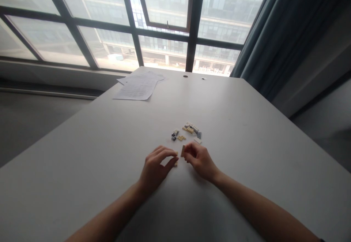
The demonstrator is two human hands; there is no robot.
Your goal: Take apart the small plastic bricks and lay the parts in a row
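Note:
My left hand (159, 161) is closed, thumb and forefinger pinching a small tan toy brick (176, 154), mostly covered by the fingertips. Another bit of tan brick (176, 164) shows just below that thumb; whether it is part of the held one I cannot tell. Facing it across a narrow gap, my right hand (197, 158) grips a tan building brick (182, 150) held on end between thumb and fingers. Beyond the hands lie loose bricks: a tan studded one (181, 138), a black one (173, 137) and a white flat piece (197, 140).
A small pile of white, tan and grey bricks (192, 127) lies farther back on the white table (109, 143). Printed papers (137, 88) rest at the far left. Two holes (185, 76) mark the far edge, before windows and a dark curtain (260, 40).

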